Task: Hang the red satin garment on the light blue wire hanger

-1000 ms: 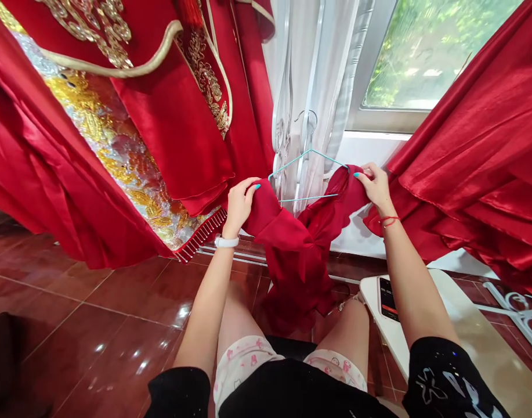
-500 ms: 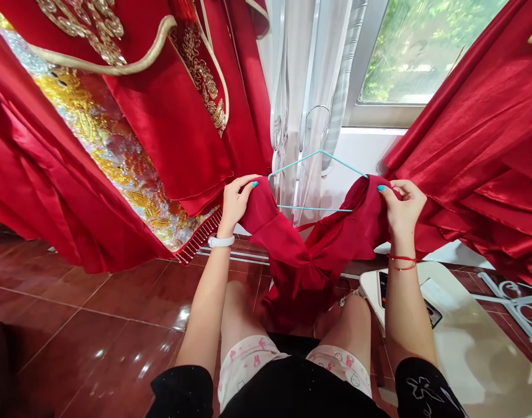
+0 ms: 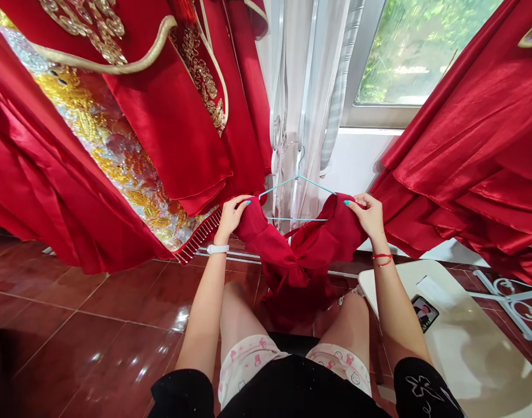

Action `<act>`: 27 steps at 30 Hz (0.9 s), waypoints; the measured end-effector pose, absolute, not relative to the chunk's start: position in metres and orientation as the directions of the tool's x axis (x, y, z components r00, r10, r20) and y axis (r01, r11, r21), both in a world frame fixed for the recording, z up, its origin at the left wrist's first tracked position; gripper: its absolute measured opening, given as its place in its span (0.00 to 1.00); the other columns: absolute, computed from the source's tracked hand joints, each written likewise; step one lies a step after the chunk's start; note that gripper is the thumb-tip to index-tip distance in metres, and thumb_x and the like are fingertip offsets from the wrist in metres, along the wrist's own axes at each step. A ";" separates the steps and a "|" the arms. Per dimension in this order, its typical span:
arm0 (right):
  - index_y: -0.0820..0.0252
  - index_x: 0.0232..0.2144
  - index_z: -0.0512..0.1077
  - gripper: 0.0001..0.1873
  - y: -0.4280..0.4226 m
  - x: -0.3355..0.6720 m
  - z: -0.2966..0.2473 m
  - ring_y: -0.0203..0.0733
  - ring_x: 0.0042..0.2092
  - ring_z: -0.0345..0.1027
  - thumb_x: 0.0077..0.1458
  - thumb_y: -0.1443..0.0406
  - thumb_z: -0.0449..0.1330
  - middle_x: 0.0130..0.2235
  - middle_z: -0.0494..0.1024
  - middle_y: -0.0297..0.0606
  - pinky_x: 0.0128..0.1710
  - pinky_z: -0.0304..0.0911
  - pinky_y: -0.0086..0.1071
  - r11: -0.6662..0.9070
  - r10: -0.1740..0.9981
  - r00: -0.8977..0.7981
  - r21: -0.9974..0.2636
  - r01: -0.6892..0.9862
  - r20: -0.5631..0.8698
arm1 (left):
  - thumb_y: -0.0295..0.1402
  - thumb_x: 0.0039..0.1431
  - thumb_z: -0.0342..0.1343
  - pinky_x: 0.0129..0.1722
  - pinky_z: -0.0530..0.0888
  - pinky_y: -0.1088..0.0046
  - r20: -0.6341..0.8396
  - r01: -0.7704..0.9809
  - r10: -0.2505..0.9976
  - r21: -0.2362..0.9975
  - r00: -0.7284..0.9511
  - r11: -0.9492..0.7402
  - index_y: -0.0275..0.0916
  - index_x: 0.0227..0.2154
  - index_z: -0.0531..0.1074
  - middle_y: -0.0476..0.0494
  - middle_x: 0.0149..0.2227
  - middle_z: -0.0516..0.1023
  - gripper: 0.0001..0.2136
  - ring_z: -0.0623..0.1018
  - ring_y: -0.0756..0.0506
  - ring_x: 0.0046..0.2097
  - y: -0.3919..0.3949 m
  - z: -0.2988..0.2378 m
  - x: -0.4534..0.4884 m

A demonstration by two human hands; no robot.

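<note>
A dark red dress [image 3: 298, 261] hangs on a thin turquoise wire hanger [image 3: 297, 176] in front of me, its lower part falling between my knees. At the left shoulder, my left hand [image 3: 233, 216] pinches the cloth between thumb and fingers. My right hand [image 3: 368, 213] grips the opposite shoulder in the same way, thumb on the front. Both ends of the hanger run into the shoulders, and its lower bar shows across the neckline. The hanger's hook points up and away from me.
Red garments with gold trim and sequins [image 3: 130, 145] hang close on the left. More red satin [image 3: 457, 133] hangs on the right beside a window [image 3: 422, 58]. A cream stool [image 3: 478, 348] at my right bears a phone [image 3: 424, 312]. Red tiles [image 3: 87, 331] cover the floor.
Both hands have lowered the dress and hanger a little. My right hand has come left, closer to my left hand, and the hanger has shifted left and down.
</note>
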State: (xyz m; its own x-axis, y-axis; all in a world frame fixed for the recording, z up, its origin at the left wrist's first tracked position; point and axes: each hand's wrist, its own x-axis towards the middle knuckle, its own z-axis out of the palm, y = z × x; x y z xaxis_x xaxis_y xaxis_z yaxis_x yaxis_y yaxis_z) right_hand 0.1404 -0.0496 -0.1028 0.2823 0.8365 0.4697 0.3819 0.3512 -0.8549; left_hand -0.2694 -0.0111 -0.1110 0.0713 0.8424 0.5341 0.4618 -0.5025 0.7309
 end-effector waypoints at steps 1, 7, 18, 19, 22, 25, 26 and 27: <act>0.57 0.27 0.71 0.20 -0.048 0.142 -0.109 0.33 0.26 0.47 0.43 0.49 0.70 0.21 0.55 0.24 0.29 0.47 0.31 0.339 0.842 0.289 -0.864 0.372 0.455 | 0.45 0.65 0.52 0.62 0.74 0.57 0.526 0.468 0.845 0.725 0.096 -0.505 0.39 0.43 0.82 0.37 0.51 0.85 0.19 0.82 0.37 0.55 -0.009 -0.115 -0.268; 0.58 0.28 0.71 0.23 -0.042 0.151 -0.123 0.33 0.26 0.50 0.43 0.46 0.70 0.22 0.57 0.24 0.29 0.47 0.31 0.319 0.851 0.301 -0.879 0.354 0.431 | 0.44 0.66 0.50 0.62 0.73 0.59 0.522 0.478 0.848 0.723 0.096 -0.499 0.39 0.46 0.81 0.37 0.53 0.84 0.19 0.81 0.38 0.56 0.002 -0.125 -0.258; 0.53 0.46 0.73 0.18 -0.071 0.150 -0.120 0.50 0.51 0.69 0.57 0.51 0.63 0.47 0.75 0.41 0.57 0.64 0.48 0.371 0.730 0.240 -0.665 0.648 0.640 | 0.38 0.68 0.53 0.66 0.68 0.54 0.617 0.709 0.784 0.584 -0.070 -0.396 0.43 0.56 0.75 0.36 0.57 0.76 0.17 0.73 0.36 0.61 -0.029 -0.129 -0.241; 0.53 0.47 0.73 0.19 -0.075 0.146 -0.119 0.52 0.53 0.68 0.58 0.51 0.62 0.49 0.74 0.43 0.60 0.63 0.51 0.351 0.712 0.242 -0.633 0.690 0.659 | 0.38 0.66 0.56 0.66 0.68 0.53 0.617 0.717 0.781 0.587 -0.096 -0.376 0.43 0.57 0.74 0.36 0.58 0.74 0.18 0.73 0.35 0.61 -0.032 -0.129 -0.236; 0.52 0.53 0.73 0.22 -0.079 0.129 -0.117 0.57 0.58 0.63 0.58 0.52 0.62 0.53 0.71 0.46 0.63 0.58 0.57 0.290 0.702 0.229 -0.565 0.773 0.674 | 0.38 0.61 0.63 0.69 0.65 0.51 0.587 0.739 0.799 0.595 -0.129 -0.317 0.44 0.61 0.70 0.35 0.61 0.72 0.25 0.71 0.33 0.64 -0.036 -0.127 -0.221; 0.51 0.57 0.73 0.25 -0.076 0.114 -0.116 0.60 0.60 0.60 0.59 0.54 0.61 0.56 0.68 0.48 0.64 0.56 0.60 0.264 0.750 0.180 -0.537 0.801 0.637 | 0.38 0.60 0.63 0.74 0.55 0.45 0.538 0.755 0.837 0.591 -0.105 -0.285 0.42 0.62 0.69 0.33 0.61 0.73 0.27 0.69 0.31 0.66 -0.036 -0.126 -0.213; 0.51 0.57 0.73 0.25 -0.074 0.111 -0.117 0.60 0.60 0.59 0.59 0.54 0.61 0.57 0.67 0.49 0.64 0.56 0.61 0.261 0.766 0.164 -0.534 0.804 0.622 | 0.38 0.61 0.63 0.74 0.52 0.43 0.528 0.753 0.843 0.594 -0.101 -0.282 0.42 0.61 0.70 0.33 0.61 0.73 0.26 0.68 0.30 0.67 -0.035 -0.126 -0.212; 0.50 0.58 0.73 0.25 -0.072 0.109 -0.117 0.61 0.60 0.59 0.59 0.55 0.60 0.57 0.67 0.49 0.64 0.56 0.62 0.256 0.778 0.157 -0.534 0.805 0.609 | 0.38 0.61 0.62 0.74 0.51 0.43 0.523 0.747 0.846 0.603 -0.105 -0.280 0.42 0.61 0.70 0.33 0.61 0.73 0.25 0.68 0.30 0.68 -0.035 -0.127 -0.211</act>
State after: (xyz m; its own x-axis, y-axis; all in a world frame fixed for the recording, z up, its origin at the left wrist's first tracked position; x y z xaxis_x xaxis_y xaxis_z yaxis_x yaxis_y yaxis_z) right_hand 0.1085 -0.0720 -0.1173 0.1567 0.7775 0.6090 0.8054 0.2563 -0.5344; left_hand -0.2110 -0.0353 -0.1271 -0.1047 0.8459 0.5230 0.7473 -0.2801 0.6026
